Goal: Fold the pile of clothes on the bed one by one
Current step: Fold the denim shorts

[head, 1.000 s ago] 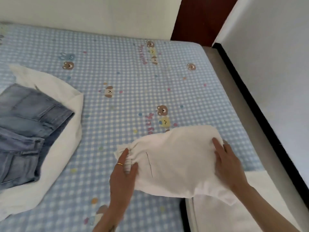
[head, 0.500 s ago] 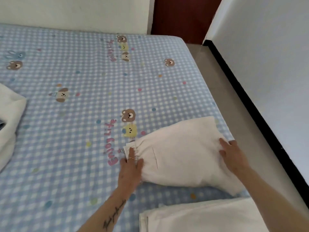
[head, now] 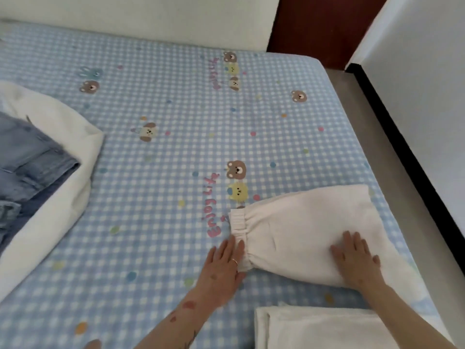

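Nearest you, at the bottom edge of the bed, a flat folded white cloth (head: 324,328) is lying squared off, just below your right forearm. Your left hand (head: 222,264) is lying flat on the sheet with fingers straight and slightly spread, a thin ring on one finger; its fingertips are touching the gathered elastic waistband of the white folded garment with the ruffled waistband (head: 302,233). You are gripping nothing there. Your right hand (head: 356,260) is pressing palm-down on the near right part of that same garment, fingers extended and a little apart, not curled round the cloth. The garment is lying flat near the right edge of the bed, waistband pointing left, wider hem fanning toward the far right. Under everything, the blue-and-white checked bedsheet printed with cartoon bears and pink lettering (head: 163,192) is stretching away from you. Off to the left, well apart from your hands, a rumpled white fabric piece (head: 57,187) is sitting with faded blue denim jeans (head: 27,167) lying on top of it. Farther back, a pale headboard or wall panel (head: 151,18) is running along the far edge, with a dark red-brown door (head: 322,26) beside it. Along the right, a grey floor strip (head: 392,147) is meeting a white wall with a black baseboard (head: 425,71).
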`<state>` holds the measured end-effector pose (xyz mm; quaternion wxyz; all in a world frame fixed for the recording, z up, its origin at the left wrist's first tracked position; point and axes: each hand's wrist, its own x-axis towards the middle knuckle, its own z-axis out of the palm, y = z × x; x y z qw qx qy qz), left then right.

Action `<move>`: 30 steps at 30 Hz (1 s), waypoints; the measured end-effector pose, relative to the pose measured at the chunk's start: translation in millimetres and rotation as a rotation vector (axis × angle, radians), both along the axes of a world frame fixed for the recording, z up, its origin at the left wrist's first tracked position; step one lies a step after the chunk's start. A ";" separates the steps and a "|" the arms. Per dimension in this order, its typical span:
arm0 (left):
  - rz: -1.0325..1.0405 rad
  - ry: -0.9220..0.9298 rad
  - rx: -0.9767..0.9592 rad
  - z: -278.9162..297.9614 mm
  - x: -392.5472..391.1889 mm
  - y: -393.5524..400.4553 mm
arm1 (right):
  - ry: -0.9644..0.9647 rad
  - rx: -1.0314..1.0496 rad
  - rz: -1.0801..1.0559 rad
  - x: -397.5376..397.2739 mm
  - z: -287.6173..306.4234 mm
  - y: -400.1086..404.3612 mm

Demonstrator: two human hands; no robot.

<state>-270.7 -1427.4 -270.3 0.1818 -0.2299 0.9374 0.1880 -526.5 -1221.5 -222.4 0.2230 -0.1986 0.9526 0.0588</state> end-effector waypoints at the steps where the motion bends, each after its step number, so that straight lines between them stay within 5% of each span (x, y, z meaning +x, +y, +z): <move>1: 0.059 -0.051 -0.010 2.8 27.2 -3.6 | 0.007 -0.095 -0.004 15.7 4.6 -6.3; 5: 0.340 0.023 -0.254 31.2 191.1 -63.4 | -0.120 -0.326 0.007 118.6 14.8 -75.0; 9: 0.537 0.133 -0.457 49.7 346.6 -128.0 | -0.277 -0.332 0.090 221.2 36.9 -159.7; 13: 0.627 -0.036 -0.461 62.8 438.6 -194.3 | -0.399 -0.329 0.260 325.4 56.0 -255.2; 16: 0.556 -0.136 -0.380 74.7 463.0 -237.9 | -0.493 -0.366 0.369 405.7 54.3 -328.4; 21: 0.454 0.043 -0.335 75.3 465.1 -298.4 | -0.554 -0.448 0.537 525.3 26.7 -437.4; 30: 0.215 0.170 -0.139 52.0 463.4 -313.6 | -0.479 -0.573 -0.117 590.9 11.9 -495.7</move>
